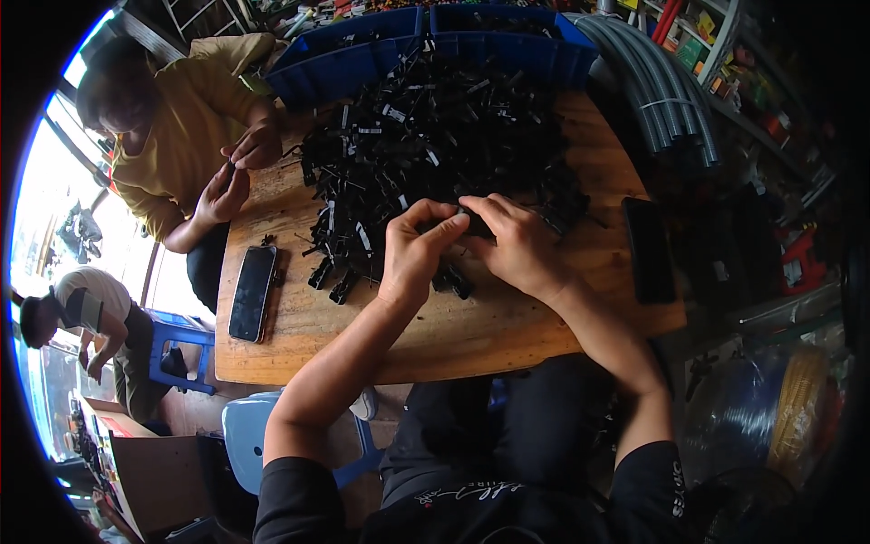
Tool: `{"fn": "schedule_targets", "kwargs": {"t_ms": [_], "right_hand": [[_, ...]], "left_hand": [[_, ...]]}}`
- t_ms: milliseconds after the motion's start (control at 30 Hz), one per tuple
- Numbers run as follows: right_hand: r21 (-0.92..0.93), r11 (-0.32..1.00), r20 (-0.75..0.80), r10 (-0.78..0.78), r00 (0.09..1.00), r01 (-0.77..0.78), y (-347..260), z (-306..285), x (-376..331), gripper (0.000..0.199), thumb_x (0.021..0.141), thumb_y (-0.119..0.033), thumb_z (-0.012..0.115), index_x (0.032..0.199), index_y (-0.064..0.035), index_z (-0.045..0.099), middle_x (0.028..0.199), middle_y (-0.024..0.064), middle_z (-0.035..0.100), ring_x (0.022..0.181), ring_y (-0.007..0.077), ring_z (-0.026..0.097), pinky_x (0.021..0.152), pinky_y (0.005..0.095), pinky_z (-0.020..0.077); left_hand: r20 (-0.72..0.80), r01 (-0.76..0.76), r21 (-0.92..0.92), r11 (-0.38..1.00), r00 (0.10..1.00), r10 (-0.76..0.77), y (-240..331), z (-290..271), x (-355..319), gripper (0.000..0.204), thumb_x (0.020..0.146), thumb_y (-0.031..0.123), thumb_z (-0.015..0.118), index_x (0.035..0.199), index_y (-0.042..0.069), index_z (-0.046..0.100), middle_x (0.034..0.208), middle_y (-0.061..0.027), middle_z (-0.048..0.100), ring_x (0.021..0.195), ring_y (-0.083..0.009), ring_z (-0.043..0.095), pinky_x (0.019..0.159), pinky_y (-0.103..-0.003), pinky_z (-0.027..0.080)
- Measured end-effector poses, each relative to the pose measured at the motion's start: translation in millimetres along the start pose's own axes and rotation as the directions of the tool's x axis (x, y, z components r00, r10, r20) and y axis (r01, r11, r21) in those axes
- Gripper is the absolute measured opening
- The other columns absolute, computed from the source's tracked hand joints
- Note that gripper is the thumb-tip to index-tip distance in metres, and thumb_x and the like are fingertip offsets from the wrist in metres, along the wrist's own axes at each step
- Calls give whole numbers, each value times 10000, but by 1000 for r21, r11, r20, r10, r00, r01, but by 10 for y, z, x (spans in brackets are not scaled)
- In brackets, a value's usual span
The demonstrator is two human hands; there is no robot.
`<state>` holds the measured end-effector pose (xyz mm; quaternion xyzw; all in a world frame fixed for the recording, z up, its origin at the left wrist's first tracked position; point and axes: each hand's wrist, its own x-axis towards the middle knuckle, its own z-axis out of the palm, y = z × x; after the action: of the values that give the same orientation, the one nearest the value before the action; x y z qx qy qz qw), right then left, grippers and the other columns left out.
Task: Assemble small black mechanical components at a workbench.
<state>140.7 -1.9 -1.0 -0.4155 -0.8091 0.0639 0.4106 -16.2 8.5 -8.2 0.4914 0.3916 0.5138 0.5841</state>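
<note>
A wide heap of small black parts [426, 145], several with white tags, lies on the wooden table [299, 349]. Over its near edge my two hands meet. My left hand [412, 254] is closed, thumb and forefinger pinched together at a small dark piece [463, 212]. From the other side my right hand [515, 243] pinches the same piece, its fingers bent over it. Most of the piece is hidden by the fingers, so its kind cannot be made out. A few loose black parts [342, 288] lie just left of and below my hands.
Two phones lie on the table, a left one [254, 292] and a dark right one [649, 249]. Blue bins [349, 65] stand behind the heap. A co-worker in a yellow shirt [195, 109] sits at the left, hands raised. Grey hoses [652, 86] hang at the far right.
</note>
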Motion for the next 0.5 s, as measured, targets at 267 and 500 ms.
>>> {"fn": "schedule_targets", "kwargs": {"t_ms": [267, 500], "right_hand": [[-113, 989, -86, -102, 991, 92, 65, 61, 12, 300, 699, -88, 670, 971, -9, 571, 798, 120, 620, 689, 287, 627, 570, 341, 499], [-145, 983, -101, -125, 987, 110, 41, 69, 38, 196, 683, -77, 647, 847, -31, 549, 734, 118, 593, 669, 300, 606, 551, 364, 481]], "left_hand": [[14, -156, 203, 967, 988, 157, 14, 45, -52, 164, 786, 105, 670, 859, -26, 605, 976, -42, 546, 785, -88, 539, 665, -217, 442], [32, -153, 55, 987, 988, 152, -23, 102, -80, 137, 777, 76, 665, 848, -2, 578, 926, -34, 584, 823, -87, 520, 703, -219, 431]]}}
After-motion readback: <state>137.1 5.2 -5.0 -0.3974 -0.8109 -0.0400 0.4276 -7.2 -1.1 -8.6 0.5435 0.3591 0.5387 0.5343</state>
